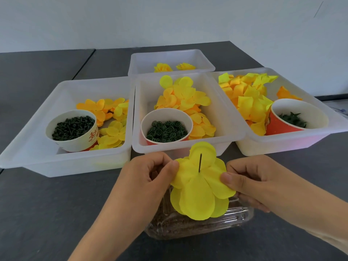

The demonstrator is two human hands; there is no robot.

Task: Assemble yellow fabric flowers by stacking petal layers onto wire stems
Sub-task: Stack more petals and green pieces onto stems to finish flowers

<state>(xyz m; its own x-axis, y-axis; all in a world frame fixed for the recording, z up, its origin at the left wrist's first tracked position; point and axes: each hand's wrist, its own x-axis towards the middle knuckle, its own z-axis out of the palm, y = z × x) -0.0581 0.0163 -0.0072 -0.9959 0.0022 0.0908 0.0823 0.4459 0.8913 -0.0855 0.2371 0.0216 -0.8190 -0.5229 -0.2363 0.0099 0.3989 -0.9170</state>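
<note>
Dark grey desk against a pale wall. Four translucent white bins on it. Right bin: heap of yellow and orange petals, plus a red paper cup with dark green spiky pieces. Left bin: yellow-orange petal layers and a white printed cup full of dark green pegs. Middle bin: rounded yellow petals, cup of dark green rings. Back bin, behind the middle one: two finished-looking yellow flowers.

Near edge, in front of the middle bin: clear plastic tray with brownish fill, mostly hidden under the work piece.

Yellow petal layer is held above that tray, between both hands, several lobes overlapping, flat face toward the camera. Thin dark wire stem pokes up through its centre, tip in front of the top lobe.

Left hand pinches the layer's left edge, thumb on top, other fingers curled. Right hand pinches the right edge, thumb pressed on the fabric, fingers tucked under. What the stem's lower end sits in: cannot tell, covered by the petals.
</note>
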